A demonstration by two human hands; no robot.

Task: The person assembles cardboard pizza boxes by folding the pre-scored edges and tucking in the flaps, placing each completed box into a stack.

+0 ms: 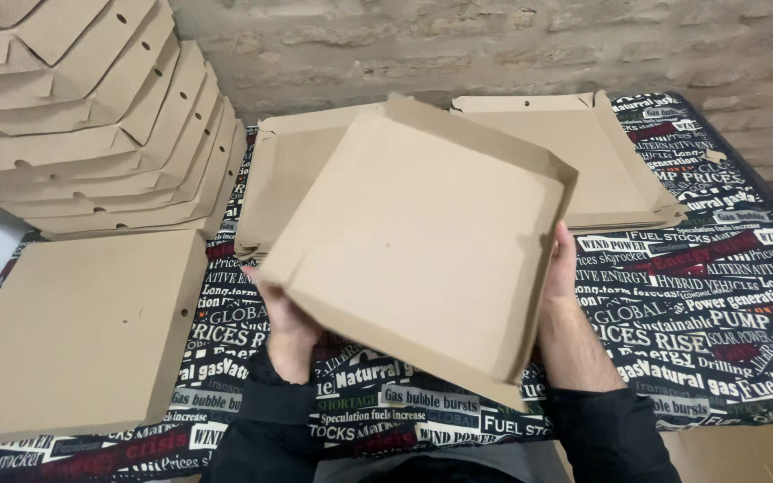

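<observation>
Head view, box: I see a shallow brown cardboard pizza-box tray [422, 241] held up off the table, in front of my chest and over the middle of the cloth, its open hollow side facing up toward the camera.
Head view, left hand: my left hand [286, 313] grips the tray's lower-left edge from underneath, fingers closed on the cardboard; mostly hidden behind the box.
Head view, right hand: my right hand [562, 268] clasps the right-hand wall, thumb side up along the raised flap, closed on the cardboard.
Why held so: I judge the two-sided grip keeps the thin board from flexing and lets the raised walls stay folded.
Heading and axis: the tray is close to square, so no clear long axis; it sits rotated like a diamond, one corner pointing away toward the brick wall [494, 45], the opposite corner toward me, and it tilts down on the near side.
Flat stack behind: unfolded blanks [301, 170] lie piled just behind the tray, another pile [619, 170] to the right, near at hand.
Finished boxes: a closed box [78, 331] lies flat at left; a leaning stack of folded boxes [82, 116] rises behind it, apart from the blanks.
Surface: a table under a newsprint-patterned cloth [717, 295].
</observation>
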